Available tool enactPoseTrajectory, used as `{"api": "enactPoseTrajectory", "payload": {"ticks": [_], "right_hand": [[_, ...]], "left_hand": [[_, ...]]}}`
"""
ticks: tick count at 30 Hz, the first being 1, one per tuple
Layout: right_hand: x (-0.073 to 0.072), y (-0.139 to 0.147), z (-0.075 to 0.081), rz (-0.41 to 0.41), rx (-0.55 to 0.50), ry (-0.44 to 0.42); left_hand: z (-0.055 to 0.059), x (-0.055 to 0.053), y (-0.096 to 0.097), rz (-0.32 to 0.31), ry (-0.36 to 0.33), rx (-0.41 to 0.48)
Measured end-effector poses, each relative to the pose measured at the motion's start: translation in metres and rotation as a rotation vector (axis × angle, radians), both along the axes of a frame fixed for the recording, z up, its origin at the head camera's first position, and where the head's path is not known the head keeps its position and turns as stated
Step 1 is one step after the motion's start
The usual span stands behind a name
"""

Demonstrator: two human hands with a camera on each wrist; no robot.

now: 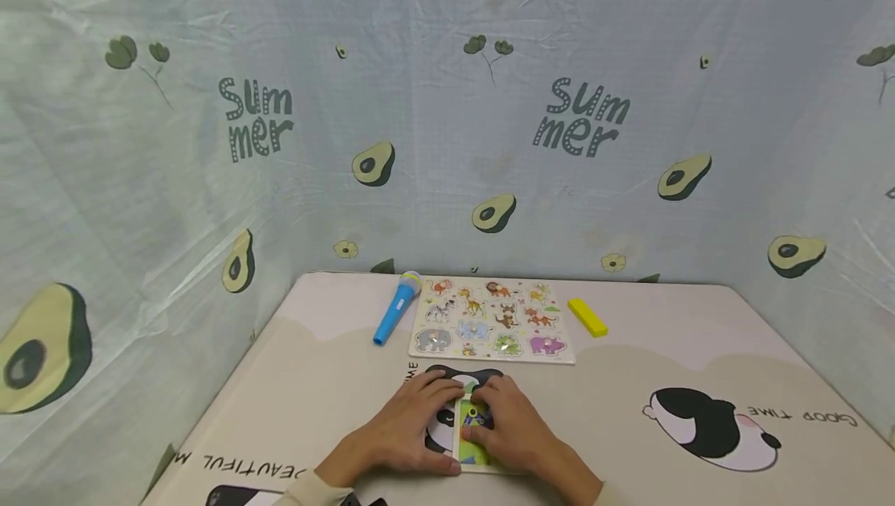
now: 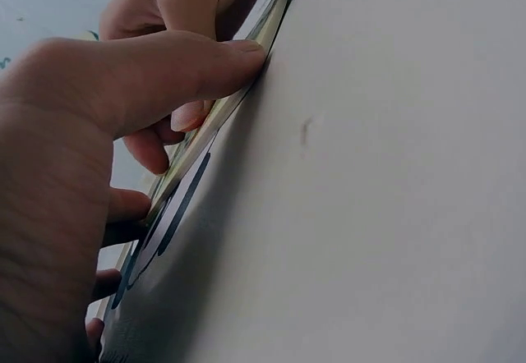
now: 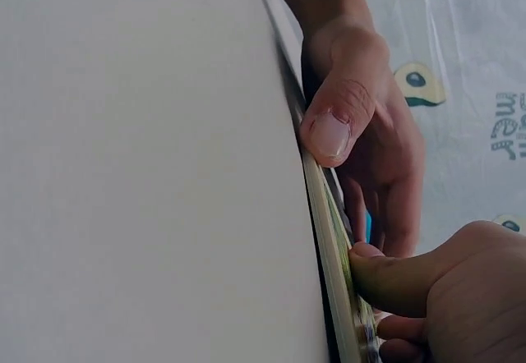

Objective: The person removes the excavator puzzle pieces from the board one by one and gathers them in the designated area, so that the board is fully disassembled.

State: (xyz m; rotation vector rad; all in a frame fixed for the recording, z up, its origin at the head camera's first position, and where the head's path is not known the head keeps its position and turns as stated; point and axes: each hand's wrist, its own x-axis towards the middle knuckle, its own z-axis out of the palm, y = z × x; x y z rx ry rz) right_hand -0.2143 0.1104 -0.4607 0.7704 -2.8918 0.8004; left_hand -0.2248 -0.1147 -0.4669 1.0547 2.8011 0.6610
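A small wood-rimmed picture puzzle board point(image 1: 457, 430), mostly green, lies on the table near its front edge. My left hand point(image 1: 409, 428) holds the board's left side, its thumb at the near corner and its fingers reaching toward the far edge. In the left wrist view the left thumb point(image 2: 234, 57) presses on the rim. Over the board's right half, my right hand point(image 1: 513, 424) has its thumb and bent fingers around a dark blue puzzle piece point(image 1: 475, 413) with a yellow ring. The right thumb point(image 3: 386, 277) touches the picture surface; the hand covers much of it.
Beyond the hands lies a larger animal puzzle board point(image 1: 447, 352). A blue toy microphone point(image 1: 395, 312) is at its left, and a yellow block point(image 1: 587, 317) sits at its right. A printed cloth wall point(image 1: 433, 117) rises behind the table.
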Motion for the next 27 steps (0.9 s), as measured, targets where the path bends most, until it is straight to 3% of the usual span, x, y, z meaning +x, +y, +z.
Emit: {"api": "enactPoseTrajectory", "payload": {"ticks": [17,22,27], "right_hand": [[-0.0046,-0.0022,-0.0016,-0.045,-0.081,-0.102],[-0.0049,-0.0016,-0.0010,-0.046,-0.157,-0.139],[-0.0056,0.0001,-0.0014,-0.004,-0.247,-0.121]], "left_hand": [[-0.0027,-0.0008,-0.0003,0.008,-0.006,0.010],[-0.0026,-0.0003,-0.0005,0.013,-0.007,0.009],[-0.0021,0.0005,-0.0004,0.012,-0.004,0.006]]}}
